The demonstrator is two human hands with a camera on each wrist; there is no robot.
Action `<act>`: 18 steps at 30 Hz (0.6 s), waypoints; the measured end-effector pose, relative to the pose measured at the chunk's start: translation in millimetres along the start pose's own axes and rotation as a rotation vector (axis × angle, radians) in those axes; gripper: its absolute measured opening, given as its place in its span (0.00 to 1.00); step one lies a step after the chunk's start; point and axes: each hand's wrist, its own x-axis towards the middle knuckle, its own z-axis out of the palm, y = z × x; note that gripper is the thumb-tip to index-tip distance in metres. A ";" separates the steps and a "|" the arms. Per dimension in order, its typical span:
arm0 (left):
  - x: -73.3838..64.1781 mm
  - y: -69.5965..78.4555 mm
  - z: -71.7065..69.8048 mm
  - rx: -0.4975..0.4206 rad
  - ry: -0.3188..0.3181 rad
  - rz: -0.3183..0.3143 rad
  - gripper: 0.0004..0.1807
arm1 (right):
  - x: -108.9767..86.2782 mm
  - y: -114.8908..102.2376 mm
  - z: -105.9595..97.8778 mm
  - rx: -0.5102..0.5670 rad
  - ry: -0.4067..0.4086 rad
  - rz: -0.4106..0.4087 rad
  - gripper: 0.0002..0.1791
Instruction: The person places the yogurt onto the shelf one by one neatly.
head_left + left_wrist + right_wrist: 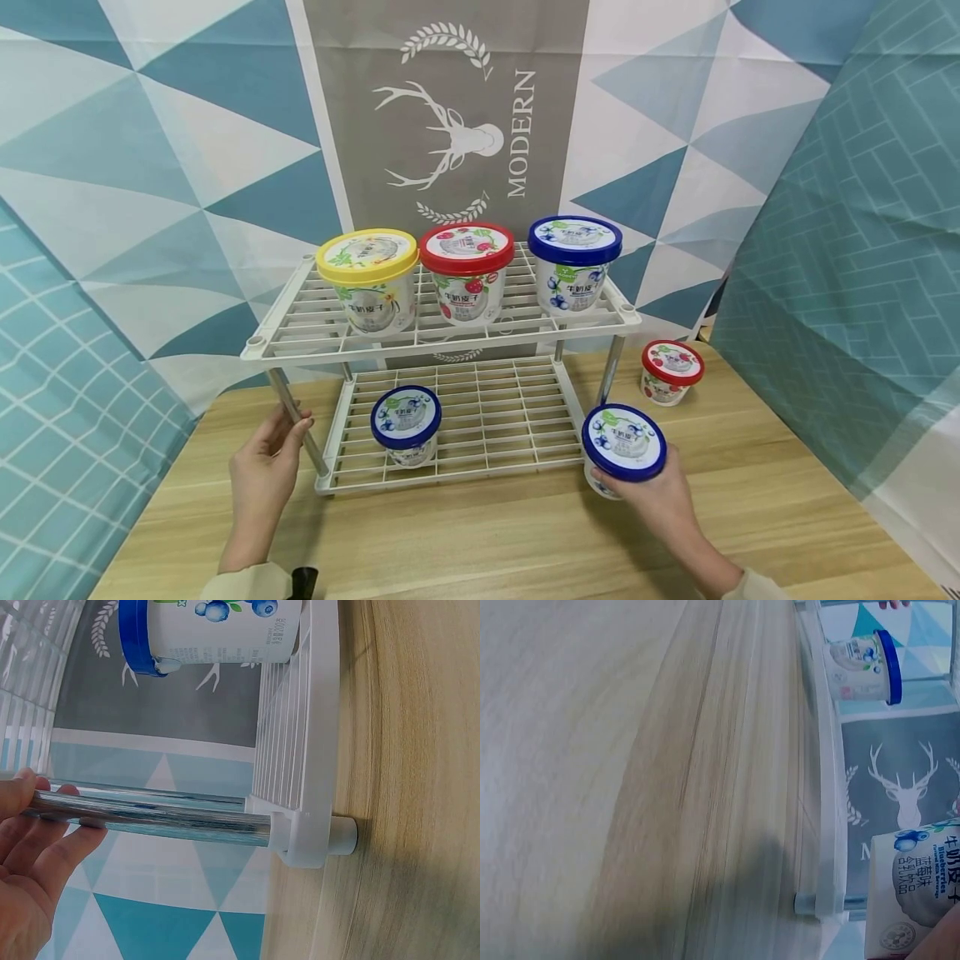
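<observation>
My left hand (264,467) pinches the front left metal leg (172,817) of a white two-tier rack (442,343) between thumb and fingers. In my right hand (667,500) is a blue-lidded blueberry milk tub (624,442), gripped round its side, lid up, at the rack's front right corner. In the right wrist view only part of this tub (911,892) shows. Another blue-lidded tub (406,425) stands on the lower shelf, toward the left. A yellow-lidded tub (367,279), a red-lidded tub (467,271) and a blue-lidded tub (574,262) stand in a row on the upper shelf.
A smaller red-lidded tub (671,372) stands on the wooden table (450,542) to the right of the rack. Behind the rack hangs a patterned cloth (247,108) with a deer print, and tile-patterned cloth (862,250) borders the right side.
</observation>
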 end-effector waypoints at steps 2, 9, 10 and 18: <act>-0.1 -0.3 0.0 0.000 0.001 0.001 0.15 | -2.4 -1.3 2.2 -0.019 -0.003 -0.007 0.59; 0.2 -0.9 -0.1 -0.006 0.003 0.011 0.15 | -8.1 -4.3 10.1 -0.048 -0.007 -0.025 0.58; 0.1 -1.0 -0.3 -0.006 0.003 0.011 0.15 | -8.7 -4.5 11.3 -0.049 -0.009 -0.026 0.59; 0.7 -1.7 0.4 -0.004 0.003 0.011 0.15 | -11.1 -4.8 22.3 -0.027 -0.009 -0.044 0.58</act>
